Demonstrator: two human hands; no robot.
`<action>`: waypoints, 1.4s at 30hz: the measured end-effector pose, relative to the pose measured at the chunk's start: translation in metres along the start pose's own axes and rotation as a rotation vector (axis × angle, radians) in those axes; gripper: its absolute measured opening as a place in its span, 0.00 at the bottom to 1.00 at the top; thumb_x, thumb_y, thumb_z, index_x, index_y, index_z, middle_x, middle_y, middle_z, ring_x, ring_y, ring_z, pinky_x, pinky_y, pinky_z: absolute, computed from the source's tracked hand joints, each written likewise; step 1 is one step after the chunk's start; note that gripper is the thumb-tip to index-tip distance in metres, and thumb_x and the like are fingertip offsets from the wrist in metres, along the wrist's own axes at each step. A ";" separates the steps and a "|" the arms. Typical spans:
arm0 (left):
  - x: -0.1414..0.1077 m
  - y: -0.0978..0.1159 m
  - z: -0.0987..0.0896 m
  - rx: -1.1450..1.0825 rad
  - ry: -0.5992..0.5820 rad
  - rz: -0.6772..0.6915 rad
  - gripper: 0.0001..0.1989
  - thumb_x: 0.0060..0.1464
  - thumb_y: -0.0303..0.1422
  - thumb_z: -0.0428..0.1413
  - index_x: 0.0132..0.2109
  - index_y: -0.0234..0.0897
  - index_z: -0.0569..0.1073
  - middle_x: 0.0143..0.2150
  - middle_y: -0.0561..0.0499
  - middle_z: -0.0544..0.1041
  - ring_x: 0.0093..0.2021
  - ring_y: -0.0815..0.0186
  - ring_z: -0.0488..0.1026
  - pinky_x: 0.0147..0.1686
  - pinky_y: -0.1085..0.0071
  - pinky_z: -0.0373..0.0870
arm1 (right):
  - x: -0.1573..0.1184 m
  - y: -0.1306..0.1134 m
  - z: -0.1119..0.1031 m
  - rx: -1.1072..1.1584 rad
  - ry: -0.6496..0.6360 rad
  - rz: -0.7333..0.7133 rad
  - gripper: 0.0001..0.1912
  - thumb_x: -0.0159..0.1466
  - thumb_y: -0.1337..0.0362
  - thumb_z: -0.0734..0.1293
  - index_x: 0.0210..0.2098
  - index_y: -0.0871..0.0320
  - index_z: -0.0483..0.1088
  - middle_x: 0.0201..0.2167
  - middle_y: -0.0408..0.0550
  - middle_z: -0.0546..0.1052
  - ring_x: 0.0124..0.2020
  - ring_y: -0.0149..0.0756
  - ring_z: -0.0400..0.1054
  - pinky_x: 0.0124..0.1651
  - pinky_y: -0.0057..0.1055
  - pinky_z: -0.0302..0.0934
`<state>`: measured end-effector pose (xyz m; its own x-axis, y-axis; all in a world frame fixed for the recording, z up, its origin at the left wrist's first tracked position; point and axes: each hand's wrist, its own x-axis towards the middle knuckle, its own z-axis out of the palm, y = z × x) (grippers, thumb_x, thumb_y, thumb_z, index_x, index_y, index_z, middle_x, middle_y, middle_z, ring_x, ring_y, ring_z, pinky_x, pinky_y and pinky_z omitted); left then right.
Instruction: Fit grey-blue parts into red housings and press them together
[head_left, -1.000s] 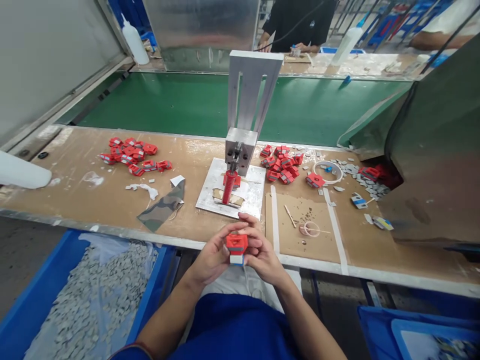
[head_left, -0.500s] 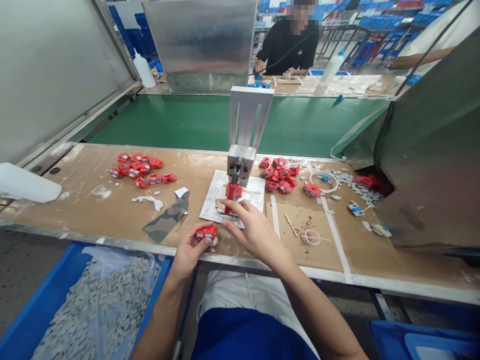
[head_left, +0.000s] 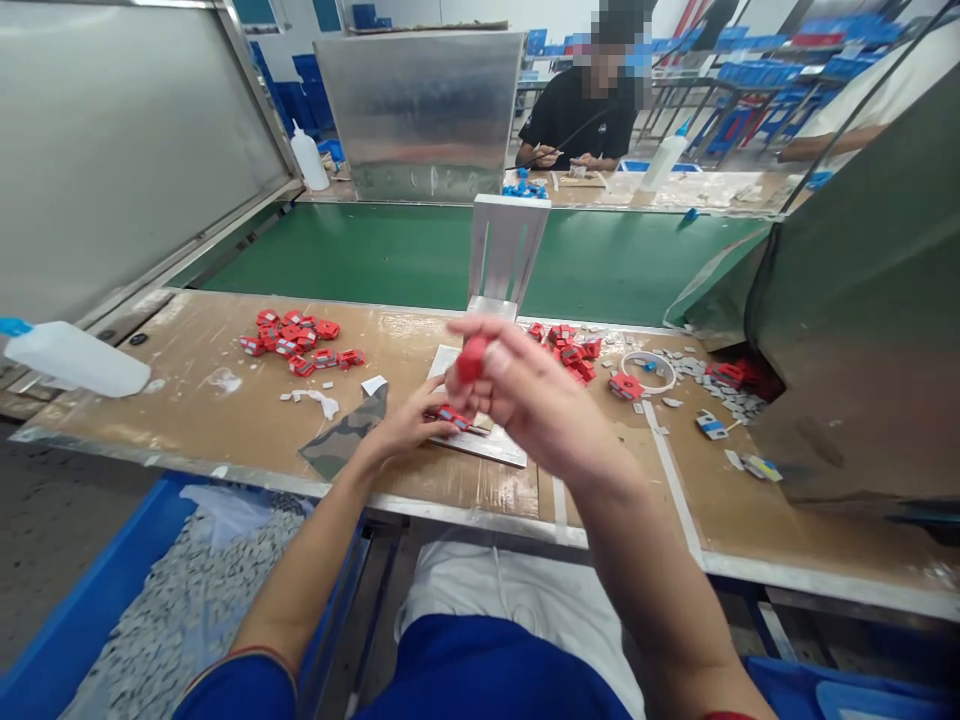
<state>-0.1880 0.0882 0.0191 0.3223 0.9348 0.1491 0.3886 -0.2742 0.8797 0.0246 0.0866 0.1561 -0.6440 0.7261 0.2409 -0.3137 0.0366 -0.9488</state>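
My right hand (head_left: pixel 525 385) is raised over the metal plate (head_left: pixel 506 452), its thumb and fingers closed round the red handle (head_left: pixel 472 360) of the clamp. The clamp's upright bracket (head_left: pixel 510 240) rises behind it; its mechanism is mostly hidden by my hand. Lower and to the left, my left hand (head_left: pixel 412 415) has its fingers on a red part with grey pieces (head_left: pixel 451 418) at the plate's left side. Part of that red piece is covered by the fingers.
Red parts lie in a left pile (head_left: pixel 289 340) and a right pile (head_left: pixel 570 350). A camouflage cloth (head_left: pixel 330 445), a tape ring (head_left: pixel 651 370) and a white bottle (head_left: pixel 79 358) are on the table. Behind runs a green belt (head_left: pixel 360 250); a person (head_left: pixel 581 120) sits beyond it.
The red handle has come up with my right hand. My left hand has carried the red part from the table's front edge onto the plate. The view has shifted slightly.
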 end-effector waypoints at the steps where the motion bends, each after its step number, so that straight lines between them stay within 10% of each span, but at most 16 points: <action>1: 0.012 0.002 0.001 -0.006 -0.045 0.014 0.18 0.54 0.39 0.66 0.50 0.38 0.82 0.62 0.39 0.72 0.53 0.54 0.76 0.52 0.60 0.76 | 0.008 -0.013 -0.003 0.035 0.033 0.009 0.25 0.68 0.44 0.66 0.59 0.49 0.66 0.40 0.46 0.80 0.40 0.35 0.76 0.43 0.32 0.71; 11: 0.032 0.026 -0.032 -0.082 -0.127 -0.149 0.18 0.47 0.39 0.69 0.46 0.39 0.84 0.55 0.39 0.76 0.45 0.55 0.79 0.36 0.64 0.79 | 0.070 -0.046 -0.029 -0.060 0.177 0.044 0.36 0.60 0.45 0.73 0.61 0.55 0.62 0.47 0.55 0.81 0.54 0.47 0.77 0.55 0.43 0.72; 19: 0.082 0.000 -0.076 -0.262 0.372 -0.233 0.29 0.38 0.45 0.73 0.45 0.32 0.81 0.43 0.44 0.81 0.34 0.66 0.74 0.35 0.66 0.78 | 0.065 -0.038 -0.028 -0.063 0.183 0.027 0.36 0.64 0.51 0.69 0.67 0.52 0.56 0.50 0.51 0.79 0.55 0.43 0.76 0.57 0.41 0.70; 31: 0.032 0.001 0.018 -0.107 0.235 -0.129 0.26 0.46 0.34 0.67 0.54 0.35 0.78 0.47 0.45 0.83 0.45 0.57 0.77 0.49 0.64 0.72 | 0.063 -0.039 -0.029 -0.072 0.144 0.054 0.35 0.63 0.54 0.70 0.65 0.50 0.55 0.48 0.48 0.81 0.54 0.43 0.77 0.60 0.44 0.66; 42: 0.048 -0.006 0.026 -0.101 0.308 -0.173 0.24 0.44 0.39 0.69 0.48 0.33 0.78 0.38 0.49 0.80 0.42 0.58 0.76 0.45 0.65 0.72 | 0.030 -0.049 -0.023 -0.626 0.065 -0.038 0.12 0.67 0.59 0.66 0.48 0.54 0.71 0.31 0.41 0.76 0.34 0.35 0.74 0.42 0.33 0.67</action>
<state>-0.1522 0.1291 0.0097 -0.0222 0.9937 0.1095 0.3229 -0.0965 0.9415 0.0371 0.1224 0.2054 -0.5907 0.7558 0.2827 0.1453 0.4442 -0.8841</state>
